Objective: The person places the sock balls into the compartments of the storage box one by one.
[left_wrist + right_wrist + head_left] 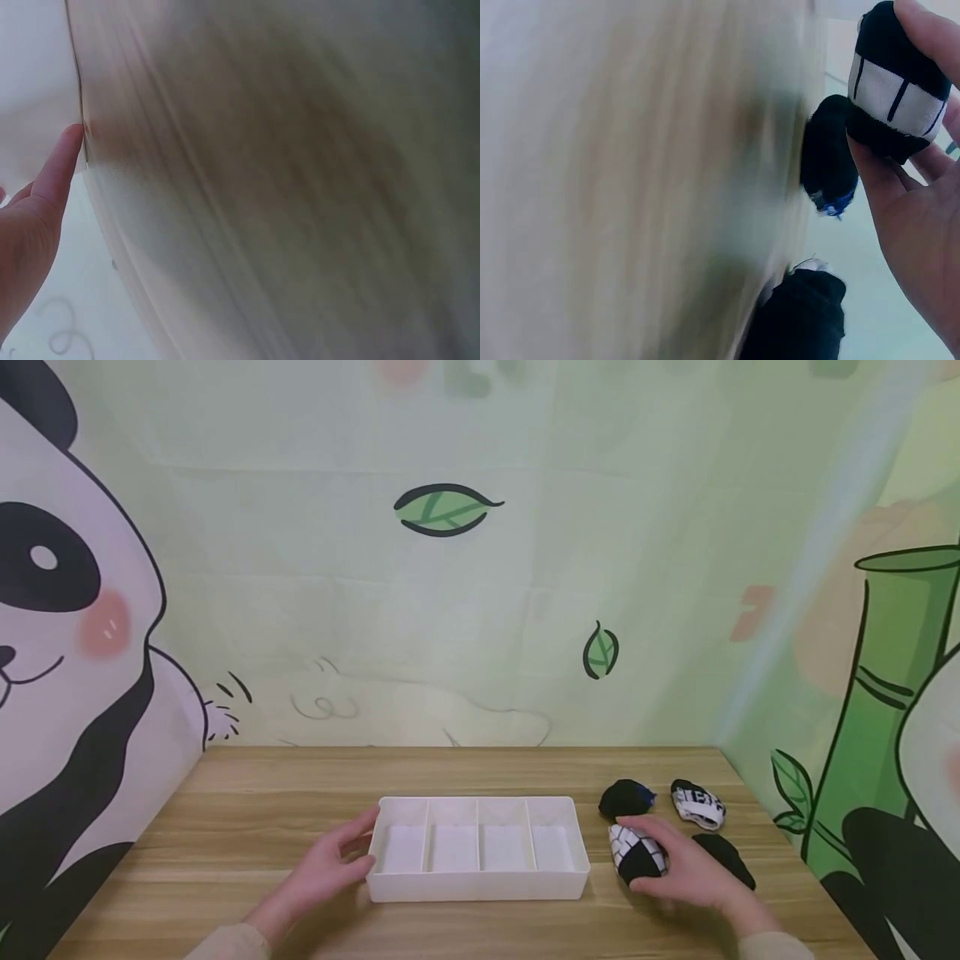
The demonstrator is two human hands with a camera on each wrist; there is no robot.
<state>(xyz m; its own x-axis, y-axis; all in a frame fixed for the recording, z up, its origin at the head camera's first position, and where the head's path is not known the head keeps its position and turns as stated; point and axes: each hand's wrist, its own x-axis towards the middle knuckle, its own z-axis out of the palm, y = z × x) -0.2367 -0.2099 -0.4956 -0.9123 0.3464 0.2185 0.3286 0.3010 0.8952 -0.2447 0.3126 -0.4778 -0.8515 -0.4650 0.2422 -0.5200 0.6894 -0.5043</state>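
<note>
My right hand [693,872] pinches a rolled sock [637,862], black and white with a grid of dark lines, between thumb and fingers. In the right wrist view this sock [900,86] shows a white band between black ends. My left hand [326,864] rests its fingers and thumb against the left end of a white divided box [480,887], whose several compartments hold nothing. A fingertip [71,135] meets the box wall in the left wrist view. Around the right hand lie a black rolled sock with blue [624,799], a black one with white lettering [699,806] and a plain black one [726,858].
All this stands on a wood-grain table [300,777]. Behind the table's far edge rises a pale green backdrop [337,543] printed with leaves, bamboo and a panda; it also runs along the right side.
</note>
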